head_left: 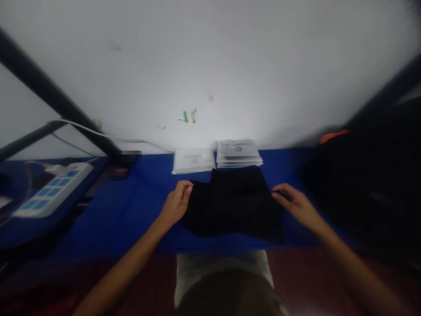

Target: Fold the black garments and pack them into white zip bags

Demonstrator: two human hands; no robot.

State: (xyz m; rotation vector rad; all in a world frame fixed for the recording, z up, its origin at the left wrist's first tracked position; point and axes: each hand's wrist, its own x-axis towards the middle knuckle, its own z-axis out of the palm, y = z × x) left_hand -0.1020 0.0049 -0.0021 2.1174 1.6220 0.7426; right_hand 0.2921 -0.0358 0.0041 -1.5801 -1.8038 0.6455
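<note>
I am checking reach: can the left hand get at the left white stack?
Probably yes: nothing seems to block the left white stack, though the left hand holds the black cloth.

White power strip (pixel 54 192) is lying well left of left hand (pixel 178 200); pale cable (pixel 131 141) is running beyond that hand. Green marks (pixel 186 116) are showing on wall (pixel 263 70), farther beyond. Dark bulk (pixel 362 184) with orange patch (pixel 333 136) is looming right of right hand (pixel 291 202); blue tabletop (pixel 115 219) is spreading below both hands.
</note>
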